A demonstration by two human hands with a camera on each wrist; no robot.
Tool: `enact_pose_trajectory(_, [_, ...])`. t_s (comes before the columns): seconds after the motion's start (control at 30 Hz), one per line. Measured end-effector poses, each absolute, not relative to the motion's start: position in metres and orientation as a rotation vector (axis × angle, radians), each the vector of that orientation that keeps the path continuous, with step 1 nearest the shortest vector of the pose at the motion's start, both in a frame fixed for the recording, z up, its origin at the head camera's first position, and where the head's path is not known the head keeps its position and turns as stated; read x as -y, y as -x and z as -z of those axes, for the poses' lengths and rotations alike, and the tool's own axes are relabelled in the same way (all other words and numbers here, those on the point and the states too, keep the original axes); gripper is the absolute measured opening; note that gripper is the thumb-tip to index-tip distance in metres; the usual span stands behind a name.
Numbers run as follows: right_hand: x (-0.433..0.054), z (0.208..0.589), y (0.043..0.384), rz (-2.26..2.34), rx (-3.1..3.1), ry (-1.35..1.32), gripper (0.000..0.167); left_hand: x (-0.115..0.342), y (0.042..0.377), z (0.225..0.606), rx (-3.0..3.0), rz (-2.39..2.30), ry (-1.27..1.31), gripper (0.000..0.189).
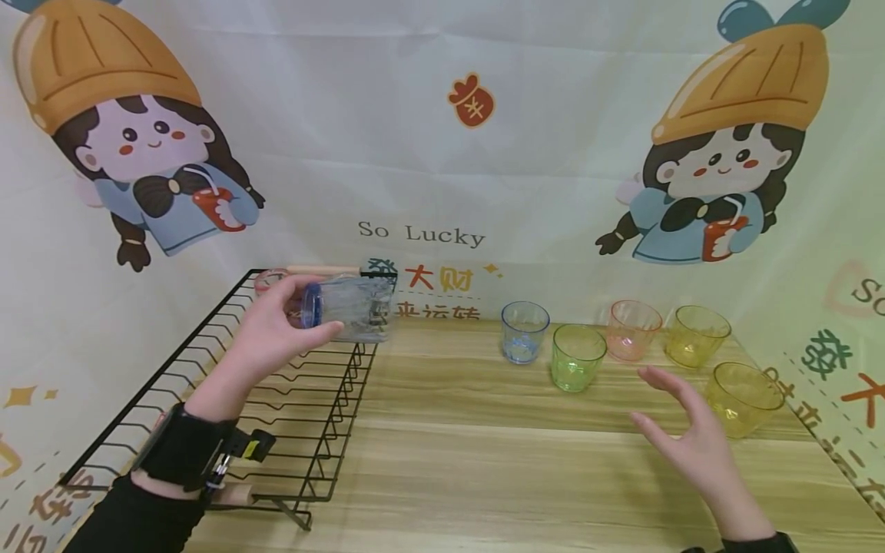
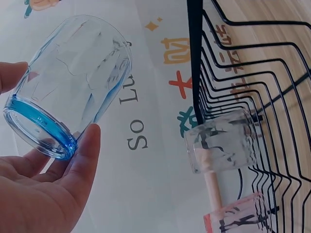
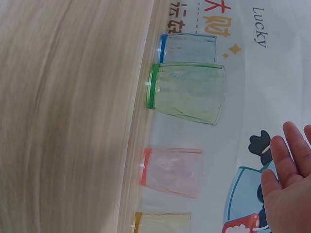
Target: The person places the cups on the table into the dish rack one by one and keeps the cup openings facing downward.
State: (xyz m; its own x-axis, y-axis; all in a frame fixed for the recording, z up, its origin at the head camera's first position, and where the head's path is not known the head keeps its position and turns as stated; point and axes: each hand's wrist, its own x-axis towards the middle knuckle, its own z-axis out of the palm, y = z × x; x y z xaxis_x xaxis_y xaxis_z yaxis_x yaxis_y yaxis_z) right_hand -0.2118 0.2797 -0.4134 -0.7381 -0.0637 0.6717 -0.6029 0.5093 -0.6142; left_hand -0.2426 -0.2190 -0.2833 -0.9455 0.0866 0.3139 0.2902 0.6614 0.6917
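My left hand (image 1: pixel 276 315) grips a clear blue-tinted glass (image 1: pixel 353 307) near its blue base (image 2: pixel 41 128). In the head view the glass lies sideways, its mouth toward the right, above a black wire rack (image 1: pixel 339 418). Thumb and fingers sit on opposite sides of it. On the rack, the left wrist view shows a clear glass (image 2: pixel 223 141) and a pink glass (image 2: pixel 240 216). My right hand (image 1: pixel 698 445) hovers over the table with fingers spread, holding nothing. Nearest to it is a yellow glass (image 1: pixel 743 399), just behind and to the right.
Across the back right of the wooden table (image 1: pixel 484 476) stand a blue glass (image 1: pixel 524 334), a green glass (image 1: pixel 578 359), a pink glass (image 1: pixel 632 332) and another yellow glass (image 1: pixel 697 338). A printed cloth (image 1: pixel 546 192) hangs behind them.
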Motion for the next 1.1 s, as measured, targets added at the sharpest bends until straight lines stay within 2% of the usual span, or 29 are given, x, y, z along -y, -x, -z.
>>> enact_pose_trajectory(0.27, [-0.282, 0.415, 0.210, -1.194, 2.175, -0.530, 0.064, 0.230, 0.245, 0.284, 2.657, 1.103, 0.290, 0.079])
enact_pose_trajectory(1.1, [-0.295, 0.421, 0.212, -1.134, 2.265, -0.451, 0.062, 0.258, 0.266, 0.285, 2.769, 0.907, 0.228, 0.072])
